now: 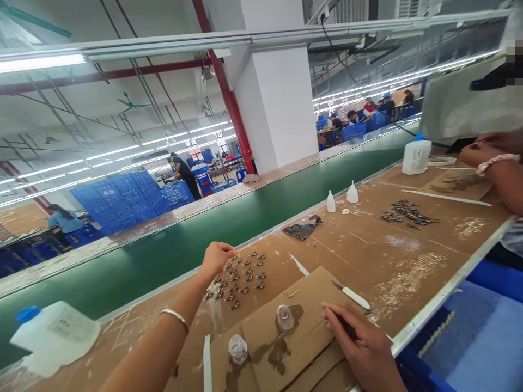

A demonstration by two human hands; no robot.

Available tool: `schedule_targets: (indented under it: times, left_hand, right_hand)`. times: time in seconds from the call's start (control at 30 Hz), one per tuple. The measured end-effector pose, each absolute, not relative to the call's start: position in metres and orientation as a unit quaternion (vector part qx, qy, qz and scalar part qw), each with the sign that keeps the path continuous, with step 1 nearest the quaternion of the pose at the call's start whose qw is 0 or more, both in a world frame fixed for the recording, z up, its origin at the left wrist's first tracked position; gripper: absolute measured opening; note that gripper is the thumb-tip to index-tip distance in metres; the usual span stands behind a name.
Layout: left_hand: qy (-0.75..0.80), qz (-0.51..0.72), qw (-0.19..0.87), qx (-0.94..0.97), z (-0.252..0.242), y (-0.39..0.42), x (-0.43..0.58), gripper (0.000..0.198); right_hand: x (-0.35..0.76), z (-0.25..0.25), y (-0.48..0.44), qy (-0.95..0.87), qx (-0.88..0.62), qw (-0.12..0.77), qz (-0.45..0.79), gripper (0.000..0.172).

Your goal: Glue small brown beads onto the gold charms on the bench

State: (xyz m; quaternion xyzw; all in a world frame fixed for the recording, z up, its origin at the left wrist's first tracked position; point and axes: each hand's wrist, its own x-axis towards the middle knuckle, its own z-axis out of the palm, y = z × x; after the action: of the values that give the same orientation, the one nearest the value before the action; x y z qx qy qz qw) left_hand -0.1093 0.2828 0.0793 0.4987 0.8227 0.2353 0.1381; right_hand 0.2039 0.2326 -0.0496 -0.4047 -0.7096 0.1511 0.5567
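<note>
My left hand (216,259) reaches over the far edge of a group of small blue and gold parts (245,272) laid out on the brown tabletop. Its thumb and fingers are pinched together; whatever may be between them is too small to make out. On a cardboard sheet (304,326) rests my right hand (363,343), thumb against curled fingers, its grip hidden. Just beyond it lies a white-handled knife (352,295). Two small clear cups, one (285,317) upright near the middle and another (238,348) farther left, stand on the wet-stained cardboard.
A white jug with blue cap (57,335) is at the left. Two dropper bottles (342,198) and a dark cloth (302,227) lie farther back. A green conveyor (183,239) runs behind. At right, a co-worker's hands (486,149) work near another parts pile (406,212).
</note>
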Motion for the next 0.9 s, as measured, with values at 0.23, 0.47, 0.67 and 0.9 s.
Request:
schedule_targets:
  times: [0.23,0.47,0.67,0.9]
  left_hand:
    - [0.847,0.267,0.098,0.449,0.080,0.134,-0.157,0.026]
    - [0.858,0.274,0.090,0.424,0.019,0.052,-0.151,0.027]
    - [0.841,0.250,0.061,0.477,-0.004,0.048,-0.152,0.027]
    - [0.815,0.183,0.031,0.548,0.005,0.057,-0.146,0.027]
  right_hand:
    - [0.212,-0.064,0.236,-0.710,-0.429,0.533,0.163,0.028]
    - [0.212,-0.063,0.235,-0.704,-0.469,0.500,0.186,0.045]
    - [0.211,-0.057,0.232,-0.681,-0.488,0.501,0.217,0.058]
    - [0.212,-0.055,0.233,-0.671,-0.507,0.481,0.245,0.056]
